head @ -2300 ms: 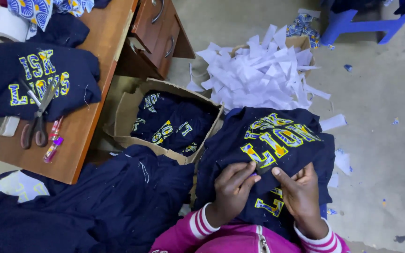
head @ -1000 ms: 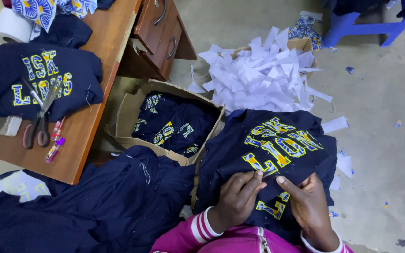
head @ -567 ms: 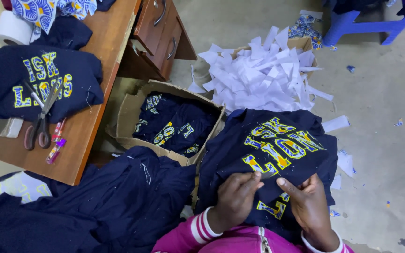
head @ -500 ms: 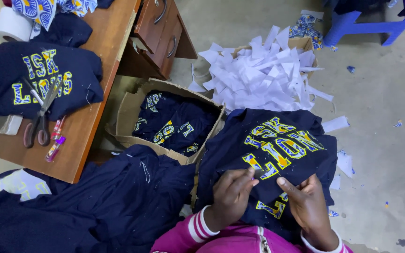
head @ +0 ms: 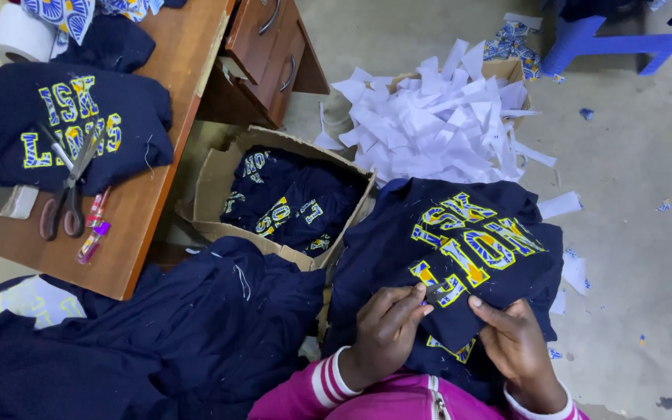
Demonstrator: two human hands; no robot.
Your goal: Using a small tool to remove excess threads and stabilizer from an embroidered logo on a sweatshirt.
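Note:
A navy garment with yellow and blue stitched letters lies over my lap. My left hand pinches at the lower letters near the garment's folded edge, with a small dark tool or thread end at its fingertips; I cannot tell which. My right hand grips the garment's edge just to the right, fingers curled under the cloth. My pink sleeves with white stripes show at the bottom.
An open cardboard box of folded navy garments stands to the left. A heap of white paper strips fills a box beyond. The wooden desk holds another lettered garment, scissors and a tape roll. A blue stool stands far right.
Both hands have shifted slightly on the garment, the left working along the lower letters. The garment stays on my lap.

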